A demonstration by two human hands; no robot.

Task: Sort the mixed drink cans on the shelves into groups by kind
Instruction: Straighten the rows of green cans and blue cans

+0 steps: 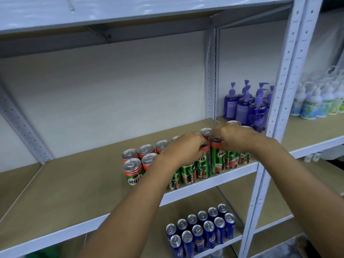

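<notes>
Two bare arms are reaching over the middle shelf (74, 183), where the green cans (188, 174) are standing in rows near the front right corner. All of these cans are upright, with red tops and silver lids, and they are packed close together so that many are touching. The left hand (183, 148) is curling its fingers around the top of one green can in the front row and is holding it by the rim. The right hand (236, 135) is sitting just beside it, with its fingers curled down over the top of the next can (216, 157), which is also standing on the shelf. The two hands are almost touching each other. More green cans are showing behind the hands, and a few more are peeking out to the right of the right wrist. On the shelf below, the blue cans (202, 231) are standing upright in two neat rows, close to the front edge. Past the white post (279, 101), on the same level as the green cans, some purple pump bottles (245, 107) are standing in a bunch. Farther right, white bottles (316, 103) with colored labels are lining another shelf, but they are blurry.
</notes>
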